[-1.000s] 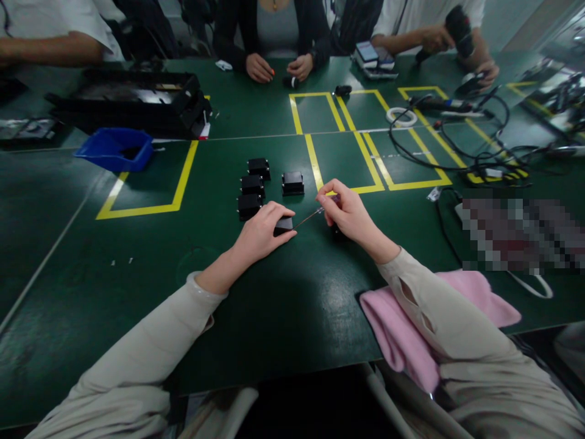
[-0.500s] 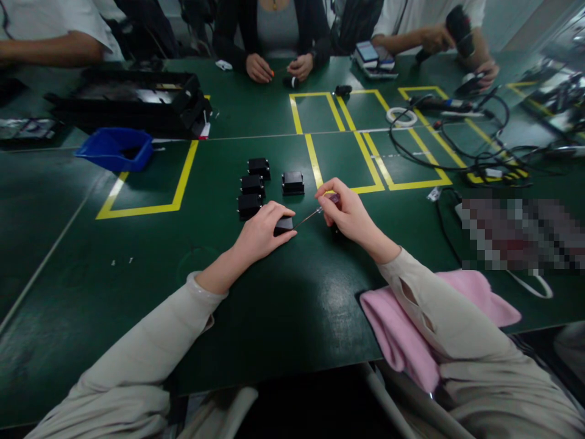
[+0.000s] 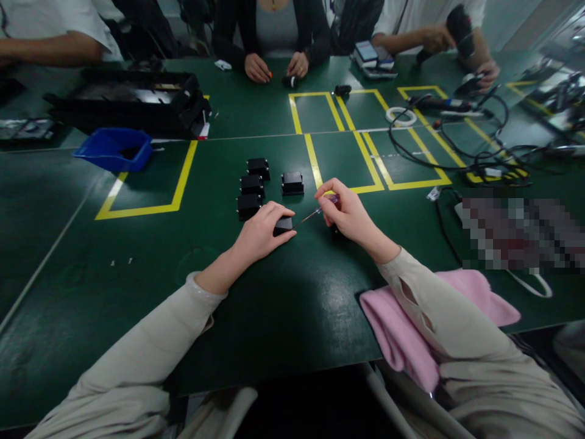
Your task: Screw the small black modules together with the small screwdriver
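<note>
On the green table [image 3: 256, 323], my left hand [image 3: 261, 233] is closed around a small black box [image 3: 283, 225], thumb on the near side and fingers on the far side. My right hand [image 3: 345, 210] grips a screwdriver [image 3: 315, 213] by its dark reddish handle. The thin shaft slants down to the left, and its tip meets the right side of the box. Three similar black boxes [image 3: 252, 185] stand in a column just beyond my left hand, and another black box [image 3: 292, 183] sits to their right. A dark object [image 3: 336, 230] is partly hidden under my right hand.
A blue scoop-shaped bin [image 3: 116, 149] and stacked black trays [image 3: 132, 100] stand at the left. Cables [image 3: 425, 161] and a white ring [image 3: 401, 116] lie at the right, a pink cloth [image 3: 397, 329] under my right forearm. Across the table, co-workers' hands [image 3: 297, 64] handle small parts.
My hands, the box and the screwdriver hold almost the same position. Across the table, the hands of the middle co-worker have shifted slightly.
</note>
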Available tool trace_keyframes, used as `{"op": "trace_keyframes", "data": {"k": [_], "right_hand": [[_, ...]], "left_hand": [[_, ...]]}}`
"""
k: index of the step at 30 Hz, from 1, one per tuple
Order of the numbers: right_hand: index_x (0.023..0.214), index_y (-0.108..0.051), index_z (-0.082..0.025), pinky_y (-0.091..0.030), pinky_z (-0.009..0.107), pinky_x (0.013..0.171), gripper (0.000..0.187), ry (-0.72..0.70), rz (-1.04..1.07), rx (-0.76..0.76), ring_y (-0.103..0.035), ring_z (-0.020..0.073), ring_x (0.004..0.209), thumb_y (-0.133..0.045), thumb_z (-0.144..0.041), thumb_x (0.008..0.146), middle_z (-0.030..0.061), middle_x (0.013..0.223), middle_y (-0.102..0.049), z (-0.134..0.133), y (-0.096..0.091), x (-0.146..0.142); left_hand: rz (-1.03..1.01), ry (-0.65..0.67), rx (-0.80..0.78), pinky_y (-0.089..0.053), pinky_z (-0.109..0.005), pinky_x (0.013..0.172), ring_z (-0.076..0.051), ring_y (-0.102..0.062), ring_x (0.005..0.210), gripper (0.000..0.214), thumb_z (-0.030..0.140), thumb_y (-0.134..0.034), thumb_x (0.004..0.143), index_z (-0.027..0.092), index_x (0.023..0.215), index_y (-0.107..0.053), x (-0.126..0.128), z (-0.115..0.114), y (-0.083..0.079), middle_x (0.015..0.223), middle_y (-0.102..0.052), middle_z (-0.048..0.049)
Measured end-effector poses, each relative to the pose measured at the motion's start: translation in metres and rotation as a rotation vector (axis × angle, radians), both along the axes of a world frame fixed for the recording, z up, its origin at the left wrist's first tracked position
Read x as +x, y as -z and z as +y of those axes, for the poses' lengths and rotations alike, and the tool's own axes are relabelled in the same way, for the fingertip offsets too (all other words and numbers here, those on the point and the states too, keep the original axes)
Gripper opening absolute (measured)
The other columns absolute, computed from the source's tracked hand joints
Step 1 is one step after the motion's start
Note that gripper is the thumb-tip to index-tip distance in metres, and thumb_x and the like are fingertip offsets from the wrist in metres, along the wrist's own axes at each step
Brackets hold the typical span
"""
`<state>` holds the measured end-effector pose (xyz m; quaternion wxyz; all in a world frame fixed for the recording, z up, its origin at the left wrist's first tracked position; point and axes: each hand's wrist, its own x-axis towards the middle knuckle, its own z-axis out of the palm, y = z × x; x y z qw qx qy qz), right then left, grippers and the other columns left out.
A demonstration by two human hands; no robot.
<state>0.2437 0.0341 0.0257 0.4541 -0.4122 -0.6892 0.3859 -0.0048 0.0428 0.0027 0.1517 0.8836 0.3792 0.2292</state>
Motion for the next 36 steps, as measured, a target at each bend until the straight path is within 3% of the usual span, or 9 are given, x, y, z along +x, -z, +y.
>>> {"op": "trace_keyframes", "data": {"k": [9,15,20,27,36], "right_hand": [[0.094,-0.051,-0.025,-0.034,0.026,0.048,0.020,-0.003,-0.019,-0.007,-0.047,0.0102,0.042,-0.059,-0.040,0.104,-0.0097,0.052,-0.049,0.0008,0.0012,-0.0001],[0.101,-0.052,-0.024,-0.036,0.026,0.049,0.012,-0.007,0.011,0.020,-0.051,0.0100,0.045,-0.059,-0.034,0.103,-0.0091,0.059,-0.052,0.0000,0.0004,-0.0002],[0.094,-0.051,-0.025,-0.033,0.026,0.047,0.022,0.006,-0.019,-0.001,-0.047,0.0102,0.042,-0.059,-0.041,0.105,-0.0099,0.051,-0.049,0.0016,0.0017,0.0005],[0.101,-0.053,-0.023,-0.037,0.026,0.048,0.009,-0.013,0.026,0.008,-0.052,0.0092,0.046,-0.059,-0.029,0.101,-0.0085,0.062,-0.054,0.0020,0.0027,0.0007],[0.092,-0.051,-0.024,-0.032,0.026,0.045,0.031,0.022,-0.009,-0.034,-0.046,0.0105,0.040,-0.060,-0.051,0.103,-0.0095,0.048,-0.049,0.0036,0.0033,0.0004]], "left_hand": [[-0.003,-0.006,-0.002,-0.056,-0.047,0.101,-0.030,-0.065,0.119,0.032,0.030,-0.072,0.096,0.021,0.124,-0.062,0.0001,-0.0006,-0.0006,0.123,-0.067,-0.0114],[-0.006,0.000,0.008,-0.056,-0.047,0.100,-0.031,-0.065,0.118,0.032,0.030,-0.072,0.096,0.019,0.124,-0.062,-0.0001,-0.0002,0.0000,0.123,-0.067,-0.0120],[0.001,-0.001,0.000,-0.056,-0.048,0.100,-0.031,-0.065,0.118,0.032,0.031,-0.072,0.096,0.020,0.125,-0.061,-0.0002,-0.0006,-0.0012,0.123,-0.067,-0.0118],[0.000,-0.005,-0.001,-0.056,-0.047,0.101,-0.031,-0.065,0.119,0.032,0.030,-0.072,0.096,0.021,0.125,-0.061,-0.0003,-0.0004,-0.0003,0.124,-0.067,-0.0115],[0.018,-0.012,0.022,-0.056,-0.048,0.101,-0.033,-0.065,0.120,0.040,0.030,-0.073,0.096,0.016,0.130,-0.060,-0.0009,-0.0007,0.0007,0.127,-0.067,-0.0148]]}}
